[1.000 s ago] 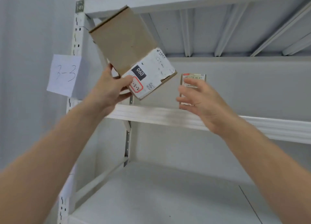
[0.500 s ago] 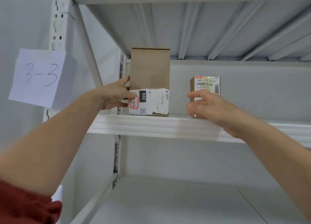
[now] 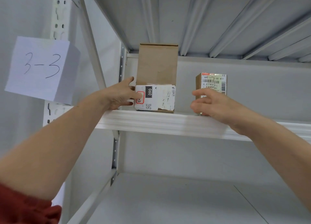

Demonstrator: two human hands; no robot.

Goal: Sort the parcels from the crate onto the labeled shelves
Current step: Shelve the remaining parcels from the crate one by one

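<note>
Bright, even, soft light; faint shadows; mild wide-angle bending and slight blur at edges.

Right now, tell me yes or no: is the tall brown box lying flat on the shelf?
No, the tall brown box stands upright on the shelf, taller than it is wide.
</note>
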